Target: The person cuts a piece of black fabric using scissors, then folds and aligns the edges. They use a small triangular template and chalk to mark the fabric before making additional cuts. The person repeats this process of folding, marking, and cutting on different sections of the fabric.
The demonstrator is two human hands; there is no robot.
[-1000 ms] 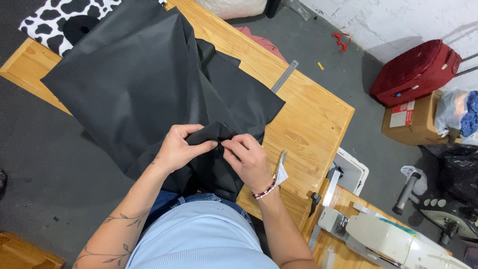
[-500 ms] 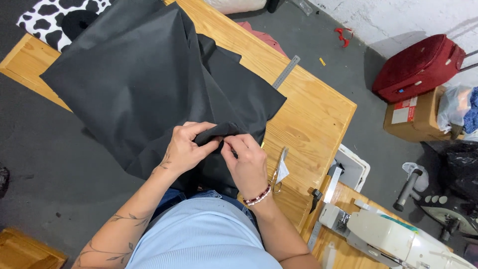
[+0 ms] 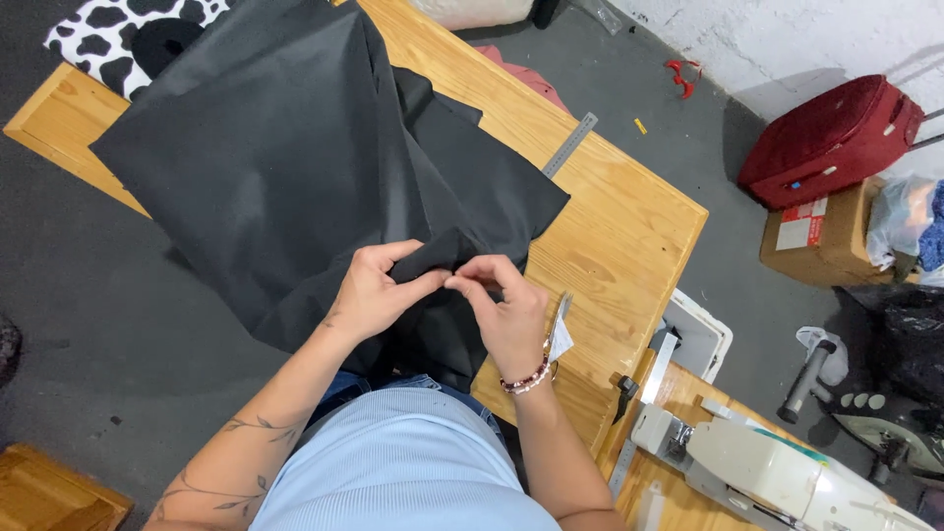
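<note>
Grip of both hands, left hand (image 3: 372, 293) and right hand (image 3: 509, 313), pinches black fabric (image 3: 295, 167).

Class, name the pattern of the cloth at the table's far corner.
Black-and-white cow-print cloth, clearest in the head view.

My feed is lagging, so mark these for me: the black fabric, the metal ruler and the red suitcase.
black fabric (image 3: 285, 167), head view, on its broad flat middle.
metal ruler (image 3: 570, 144), head view, on the middle of the strip.
red suitcase (image 3: 826, 133), head view, on its top shell.
</note>
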